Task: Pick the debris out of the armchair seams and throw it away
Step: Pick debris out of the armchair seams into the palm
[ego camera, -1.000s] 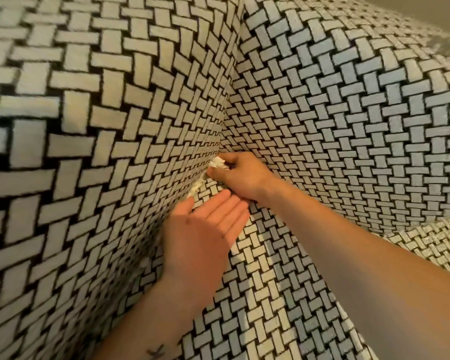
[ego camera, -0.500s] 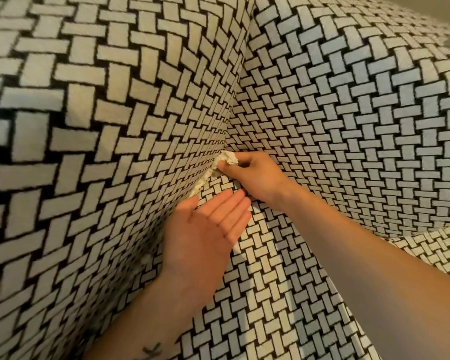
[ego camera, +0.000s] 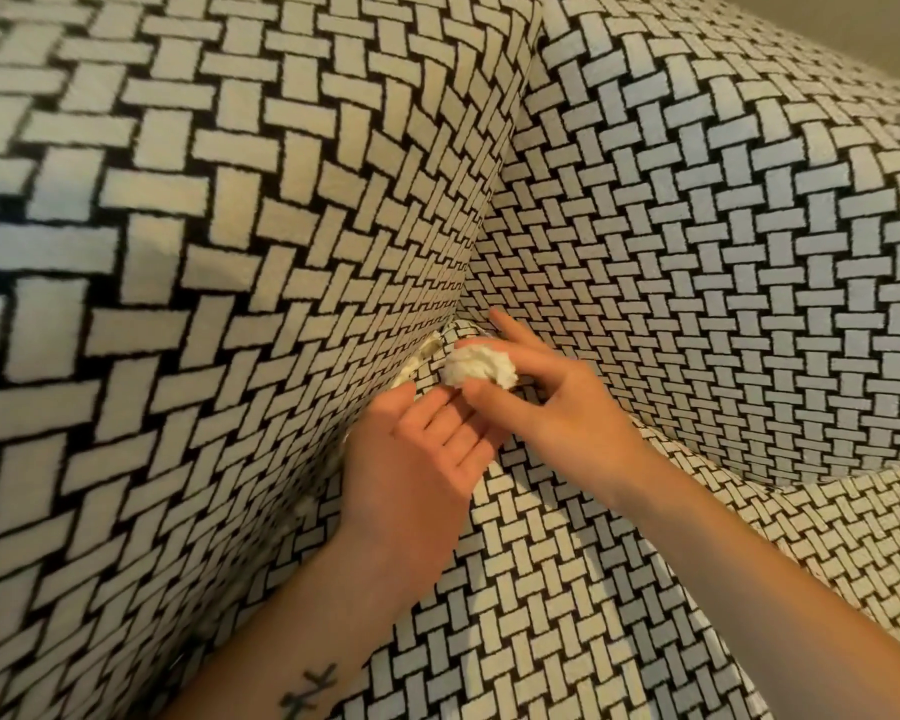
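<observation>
The right hand (ego camera: 557,402) pinches a crumpled white wad (ego camera: 479,368) between thumb and fingers, with one finger stretched toward the back corner of the armchair (ego camera: 230,252). The wad sits just above the fingertips of the left hand (ego camera: 417,470), which lies open, palm up and fingers straight, beside the left arm panel (ego camera: 178,459). Just left of the wad, pale scraps (ego camera: 427,350), possibly paper, poke out of the seam (ego camera: 406,376) between that panel and the seat (ego camera: 541,589). A tattoo (ego camera: 307,691) marks the left forearm
</observation>
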Demonstrator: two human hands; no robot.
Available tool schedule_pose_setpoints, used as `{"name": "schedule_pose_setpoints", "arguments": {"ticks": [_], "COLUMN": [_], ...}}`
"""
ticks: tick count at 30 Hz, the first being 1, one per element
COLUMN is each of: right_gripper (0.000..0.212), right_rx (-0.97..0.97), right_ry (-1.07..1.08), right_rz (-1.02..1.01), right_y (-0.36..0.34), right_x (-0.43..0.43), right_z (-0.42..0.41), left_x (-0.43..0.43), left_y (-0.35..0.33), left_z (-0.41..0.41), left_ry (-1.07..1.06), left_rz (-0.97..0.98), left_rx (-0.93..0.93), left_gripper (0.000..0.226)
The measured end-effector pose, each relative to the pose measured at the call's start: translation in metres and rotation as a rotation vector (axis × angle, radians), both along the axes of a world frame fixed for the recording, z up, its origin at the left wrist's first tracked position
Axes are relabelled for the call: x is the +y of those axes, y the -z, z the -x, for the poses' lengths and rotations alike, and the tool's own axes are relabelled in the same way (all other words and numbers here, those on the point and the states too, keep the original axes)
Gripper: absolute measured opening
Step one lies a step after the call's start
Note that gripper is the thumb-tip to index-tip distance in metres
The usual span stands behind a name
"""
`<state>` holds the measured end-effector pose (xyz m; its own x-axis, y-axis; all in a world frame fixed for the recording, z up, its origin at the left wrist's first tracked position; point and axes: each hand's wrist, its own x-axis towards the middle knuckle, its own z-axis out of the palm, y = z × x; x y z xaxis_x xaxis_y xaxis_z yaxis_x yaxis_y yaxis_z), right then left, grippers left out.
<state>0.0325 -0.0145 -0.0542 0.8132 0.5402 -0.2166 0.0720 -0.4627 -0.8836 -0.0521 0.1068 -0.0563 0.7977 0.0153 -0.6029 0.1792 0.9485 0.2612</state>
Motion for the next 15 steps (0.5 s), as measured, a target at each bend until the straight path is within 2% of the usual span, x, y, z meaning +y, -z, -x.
{"name": "schedule_pose_setpoints", "arguments": {"ticks": [3, 5, 7, 10, 12, 15], "right_gripper": [0.055, 0.064, 0.061, 0.045, 0.041, 0.041], "right_rx": [-0.011, 0.017, 0.056, 0.043, -0.034, -0.107], "right_ry": [-0.129, -0.139, -0.115, 0.018, 0.048, -0.026], "right_rz": [0.162, 0.158, 0.103, 0.073, 0.131, 0.247], "right_y": [-0.005, -0.009, -0.015, -0.012, -0.004, 0.005], "right_x": [-0.002, -0.006, -0.010, -0.009, -0.003, 0.013], "right_z": [0.013, 0.018, 0.017, 0.003, -0.012, -0.030], "left_x": [-0.001, -0.001, -0.002, -0.002, -0.001, 0.001], "left_y": [-0.004, -0.005, -0.005, -0.004, -0.001, 0.002], "left_z": [-0.001, 0.000, -0.001, -0.001, -0.001, -0.001], "left_ry": [-0.066, -0.065, -0.058, -0.075, -0.051, -0.031], "left_rz": [0.002, -0.056, -0.076, -0.059, -0.089, -0.139], "left_rx": [0.029, 0.038, 0.030, 0.014, 0.004, -0.017], "left_gripper": [0.030, 0.027, 0.029, 0.030, 0.028, 0.031]}}
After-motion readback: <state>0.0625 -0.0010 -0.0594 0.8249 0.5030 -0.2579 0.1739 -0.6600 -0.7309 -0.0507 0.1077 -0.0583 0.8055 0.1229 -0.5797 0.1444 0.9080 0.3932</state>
